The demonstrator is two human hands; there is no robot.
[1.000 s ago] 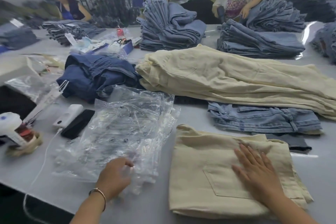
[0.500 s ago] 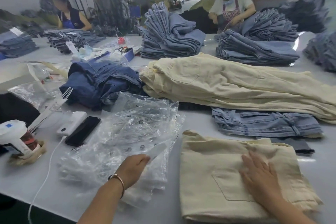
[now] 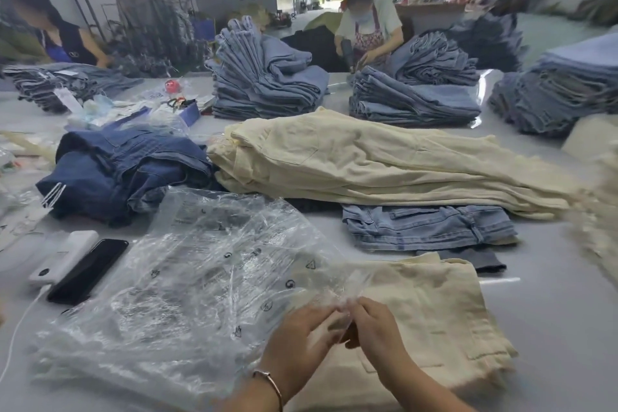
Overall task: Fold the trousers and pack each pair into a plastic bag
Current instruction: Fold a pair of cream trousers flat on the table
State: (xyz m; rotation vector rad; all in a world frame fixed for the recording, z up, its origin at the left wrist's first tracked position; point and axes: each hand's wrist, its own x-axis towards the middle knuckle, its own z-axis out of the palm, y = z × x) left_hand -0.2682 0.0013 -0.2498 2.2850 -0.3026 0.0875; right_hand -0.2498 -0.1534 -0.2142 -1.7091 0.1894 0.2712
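Note:
A folded pair of cream trousers point(image 3: 444, 318) lies on the table near its front edge. Over its left part my left hand point(image 3: 301, 341) and my right hand point(image 3: 374, 334) meet and both pinch the edge of a clear plastic bag point(image 3: 254, 264). The bag is lifted at that edge and spreads to the left over a stack of more clear bags point(image 3: 133, 344). A long pile of unfolded cream trousers point(image 3: 368, 164) lies across the middle of the table.
A black phone point(image 3: 88, 269) and a white power bank point(image 3: 63, 256) with a cable lie left of the bags. Dark blue jeans point(image 3: 117, 174) are heaped behind them. Light blue jeans point(image 3: 428, 227) lie behind the folded pair. Stacks of jeans point(image 3: 267, 77) and two people stand at the far side.
My left hand has lifted a bag from the stack and carried its edge to the right. My right hand has left the folded trousers and now pinches the same bag edge.

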